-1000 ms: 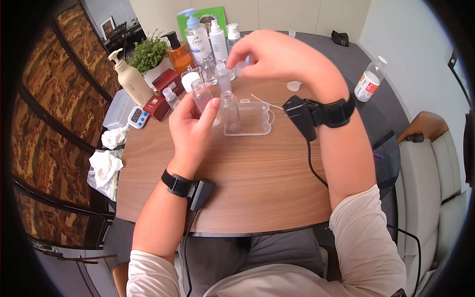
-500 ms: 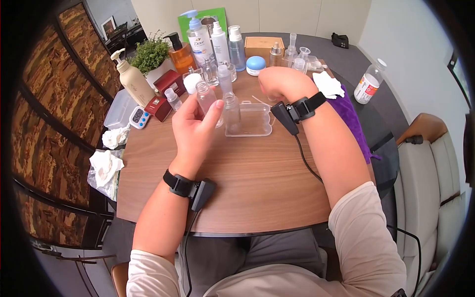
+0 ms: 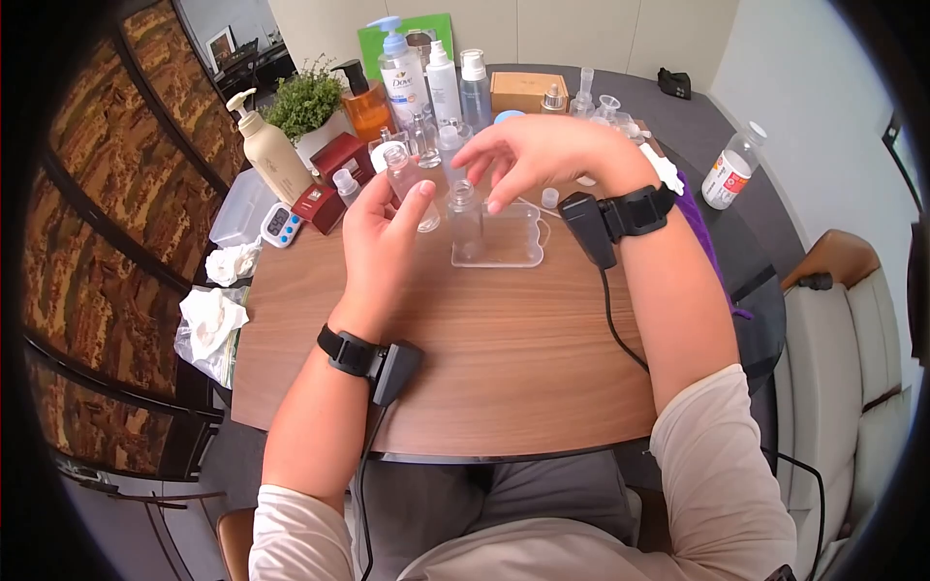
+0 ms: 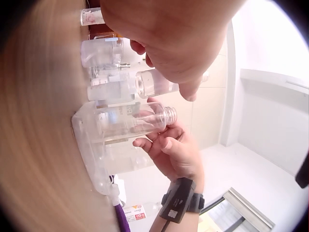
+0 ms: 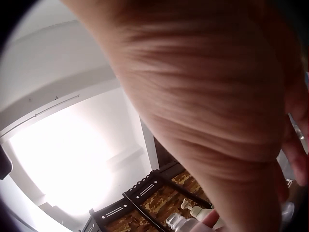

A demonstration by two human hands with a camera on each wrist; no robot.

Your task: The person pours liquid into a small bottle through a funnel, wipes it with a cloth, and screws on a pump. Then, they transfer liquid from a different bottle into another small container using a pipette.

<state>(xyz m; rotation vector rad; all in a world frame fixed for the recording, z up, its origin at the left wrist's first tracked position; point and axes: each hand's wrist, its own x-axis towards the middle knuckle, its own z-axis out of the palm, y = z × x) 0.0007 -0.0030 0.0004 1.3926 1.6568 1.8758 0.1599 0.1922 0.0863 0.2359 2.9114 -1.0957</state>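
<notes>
My left hand (image 3: 380,228) grips a small clear bottle (image 3: 402,170) with a bare threaded neck, tilted slightly. In the left wrist view that bottle (image 4: 157,83) shows under my fingers. A second clear bottle (image 3: 467,221), also uncapped, stands upright at the left end of the clear plastic tray (image 3: 518,254). Just behind its neck hangs my right hand (image 3: 562,150), fingers loosely bent and apart, holding nothing visible. Its fingers (image 4: 169,145) show beside and through this bottle (image 4: 133,121) in the left wrist view. A frosted bottle (image 3: 451,145) stands near the right fingertips. A small translucent cap (image 3: 550,198) sits right of the tray.
Behind stand a Dove pump bottle (image 3: 402,82), an amber pump bottle (image 3: 368,111), a potted plant (image 3: 302,102) and a cardboard box (image 3: 528,90). Left are a beige pump bottle (image 3: 271,150) and a timer (image 3: 280,225). A labelled bottle (image 3: 728,174) stands far right.
My right hand went from the bottles to right of the tray, then came back left toward the standing bottles. The translucent cap now shows where it was. My left hand keeps its bottle.
</notes>
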